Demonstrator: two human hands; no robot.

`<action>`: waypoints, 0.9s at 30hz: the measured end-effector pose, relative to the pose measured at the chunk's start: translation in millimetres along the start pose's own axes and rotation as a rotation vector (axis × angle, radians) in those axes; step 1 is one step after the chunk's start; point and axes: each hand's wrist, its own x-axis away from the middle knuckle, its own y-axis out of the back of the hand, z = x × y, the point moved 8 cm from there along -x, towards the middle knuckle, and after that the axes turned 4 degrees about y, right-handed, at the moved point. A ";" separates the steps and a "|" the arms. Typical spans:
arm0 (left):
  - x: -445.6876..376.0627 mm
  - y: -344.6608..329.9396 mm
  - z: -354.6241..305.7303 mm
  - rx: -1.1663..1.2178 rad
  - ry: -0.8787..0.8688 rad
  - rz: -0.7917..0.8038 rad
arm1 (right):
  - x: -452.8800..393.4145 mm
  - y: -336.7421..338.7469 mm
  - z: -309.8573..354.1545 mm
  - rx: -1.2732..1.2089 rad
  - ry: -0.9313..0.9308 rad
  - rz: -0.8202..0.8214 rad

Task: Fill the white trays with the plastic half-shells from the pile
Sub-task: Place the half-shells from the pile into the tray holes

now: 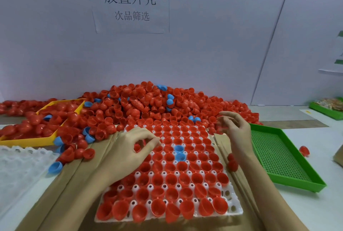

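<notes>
The white tray (234, 210) lies near centre on brown cardboard (61, 190) on the bench (304, 210); most cells hold red half-shells (157, 206), mouths up, and two blue half-shells (179, 149) sit mid-tray. The left hand (128, 154) hovers over the tray's left side, grip pinched, apparently on a small red shell. Seat each shell mouth up, fully down in its cell. The right hand (235, 128) hangs at the far right corner, fingers curled; its contents cannot be told. Beyond, the pile (148, 104) of glossy, thin-walled domes awaits.

paper sign (130, 4) on wall | "放置外壳" | below: "次品筛选"
</notes>
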 end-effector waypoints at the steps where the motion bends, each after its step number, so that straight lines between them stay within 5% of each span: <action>1: 0.4 1.0 1.3 -0.007 -0.004 -0.015 | -9.1 2.0 4.8 0.222 0.070 -0.013; 5: 1.2 -1.3 0.8 -0.030 -0.029 -0.020 | -48.1 -25.0 -11.0 0.924 0.117 0.255; 8: 4.0 -2.8 -5.2 -0.049 -0.048 -0.012 | -52.2 -47.4 -45.2 1.184 0.049 0.592; 10: 5.4 -1.8 -9.3 -0.058 -0.062 -0.014 | -55.4 -49.2 -54.4 1.290 0.132 0.591; 15: 6.3 -0.7 -12.0 -0.068 -0.050 -0.006 | -54.8 -43.6 -44.5 1.132 0.212 0.378; 20: 6.8 -1.2 -14.9 -0.071 -0.024 -0.011 | -34.5 -25.8 -19.3 0.633 0.212 0.198; 27: 9.6 -12.9 -19.8 -0.051 -0.010 0.046 | 12.3 -25.5 -18.1 0.331 0.034 0.275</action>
